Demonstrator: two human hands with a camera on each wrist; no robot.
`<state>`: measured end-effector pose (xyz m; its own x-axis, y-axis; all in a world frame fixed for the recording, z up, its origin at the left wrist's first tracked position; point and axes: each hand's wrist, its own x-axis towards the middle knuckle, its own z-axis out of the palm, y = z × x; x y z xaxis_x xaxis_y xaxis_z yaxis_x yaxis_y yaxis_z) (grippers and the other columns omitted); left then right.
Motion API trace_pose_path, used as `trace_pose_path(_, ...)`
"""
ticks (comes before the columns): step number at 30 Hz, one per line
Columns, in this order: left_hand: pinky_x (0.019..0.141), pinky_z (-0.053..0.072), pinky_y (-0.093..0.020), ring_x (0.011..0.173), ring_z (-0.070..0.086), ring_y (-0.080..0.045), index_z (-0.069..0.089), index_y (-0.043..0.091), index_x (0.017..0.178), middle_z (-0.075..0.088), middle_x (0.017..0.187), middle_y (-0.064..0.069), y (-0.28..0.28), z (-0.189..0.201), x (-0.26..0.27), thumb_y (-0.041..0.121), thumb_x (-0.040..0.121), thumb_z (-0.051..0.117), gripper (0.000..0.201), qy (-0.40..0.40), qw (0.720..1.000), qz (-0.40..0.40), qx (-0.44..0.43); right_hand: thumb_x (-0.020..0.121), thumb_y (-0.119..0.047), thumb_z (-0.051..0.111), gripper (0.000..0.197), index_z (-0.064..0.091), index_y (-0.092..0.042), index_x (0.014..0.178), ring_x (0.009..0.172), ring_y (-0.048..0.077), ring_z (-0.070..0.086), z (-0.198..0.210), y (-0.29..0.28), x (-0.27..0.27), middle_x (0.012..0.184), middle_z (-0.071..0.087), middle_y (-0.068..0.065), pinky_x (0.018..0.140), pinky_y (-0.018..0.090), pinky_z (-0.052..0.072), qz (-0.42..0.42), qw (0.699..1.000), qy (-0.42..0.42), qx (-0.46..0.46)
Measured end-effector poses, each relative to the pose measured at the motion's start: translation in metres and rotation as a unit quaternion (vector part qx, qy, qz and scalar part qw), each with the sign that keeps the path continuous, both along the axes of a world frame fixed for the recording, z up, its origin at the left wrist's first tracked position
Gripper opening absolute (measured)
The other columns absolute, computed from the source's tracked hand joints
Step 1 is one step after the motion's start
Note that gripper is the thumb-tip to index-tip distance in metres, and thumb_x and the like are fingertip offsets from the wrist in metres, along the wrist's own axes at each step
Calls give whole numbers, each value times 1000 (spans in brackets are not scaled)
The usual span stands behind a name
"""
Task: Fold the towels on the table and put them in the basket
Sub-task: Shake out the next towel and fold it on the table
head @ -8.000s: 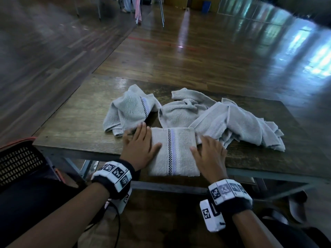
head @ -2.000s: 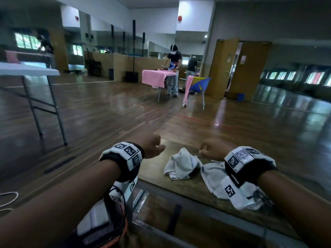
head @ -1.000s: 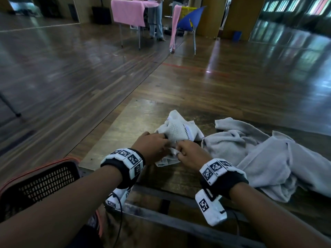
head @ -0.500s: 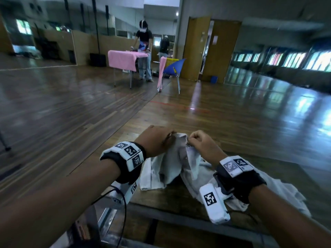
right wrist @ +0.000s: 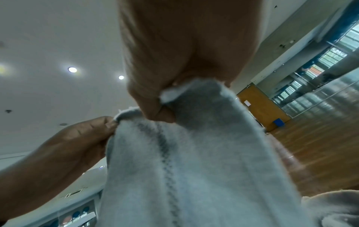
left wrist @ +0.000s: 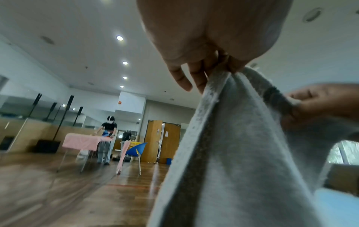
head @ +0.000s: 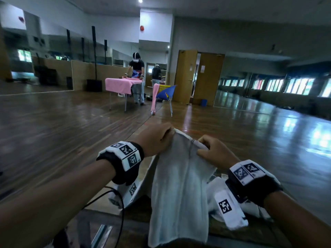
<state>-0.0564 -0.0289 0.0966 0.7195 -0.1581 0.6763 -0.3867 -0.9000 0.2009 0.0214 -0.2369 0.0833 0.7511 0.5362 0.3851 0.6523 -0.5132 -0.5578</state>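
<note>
A grey towel with a dark stitched stripe hangs in the air above the table's near edge. My left hand pinches its top left corner and my right hand pinches the top edge a little to the right. The left wrist view shows the left hand gripping the towel from above. In the right wrist view the right hand pinches the towel at its rim. More grey towels lie crumpled on the table behind my right wrist. The basket is out of view.
The wooden table shows only in patches under my arms. Far across the polished wood floor a person stands at a pink-covered table, beside a blue chair. Brown doors stand at the back.
Both hands have lifted the towel higher off the table, and it now hangs more spread between them. The head view has tilted up toward the room.
</note>
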Motion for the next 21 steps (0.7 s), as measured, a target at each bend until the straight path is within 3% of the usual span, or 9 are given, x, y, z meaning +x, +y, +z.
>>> trace_pose_path(3,53,27,-16,54,36,-4,44,17,68,43,61,6,-2,10,-1,12,94,47,27,-31,994,14,-102,81,-8,64,11,59,-16,74,68,14,53,3,-16,0,72,60,-2,62,28,40,-12,1000,23,0)
trace_pose_path(6,49,30,-9,52,38,-3,39,19,66,41,58,7,-2,16,0,15,93,47,28,-7,988,35,-152,85,-6,64,2,65,-5,86,75,15,55,10,-22,-3,80,64,8,68,29,44,16,994,59,88)
trace_pose_path(8,49,30,-12,53,39,-3,41,20,68,43,59,8,-2,18,-1,20,92,52,26,5,988,33,-149,88,-10,60,11,66,-6,96,84,17,63,18,-19,-8,94,69,10,75,27,53,37,974,127,184)
trace_pose_path(10,51,26,-17,58,42,-6,47,19,72,46,65,8,-3,20,-3,25,90,58,22,13,990,32,-139,90,-15,58,11,66,-12,97,88,17,67,29,-15,-12,98,70,6,75,26,57,51,955,158,246)
trace_pose_path(13,54,25,-23,65,43,-14,56,2,74,48,68,-2,-3,18,-8,25,92,56,29,18,992,1,-127,87,-16,62,13,69,-10,96,83,16,69,46,-8,-14,94,73,5,72,24,56,62,949,145,274)
trace_pose_path(16,60,35,-22,70,46,-13,61,-3,83,52,73,-8,-5,14,-13,22,95,52,29,67,983,-25,-167,85,-16,65,16,71,-4,93,81,22,69,57,-1,-15,90,74,12,75,33,57,61,948,138,279)
trace_pose_path(19,73,40,-36,78,44,-17,57,-11,89,50,80,-13,-12,12,-12,7,94,49,21,100,967,-50,-227,85,-20,66,10,73,-13,86,83,19,69,64,5,-20,86,74,7,77,33,56,64,961,104,248)
trace_pose_path(21,74,37,-35,80,44,-17,56,-10,90,49,82,-11,-19,14,-14,5,94,46,19,119,953,-58,-272,84,-20,67,8,73,-16,85,83,18,67,68,8,-23,87,74,6,78,34,54,68,963,91,243)
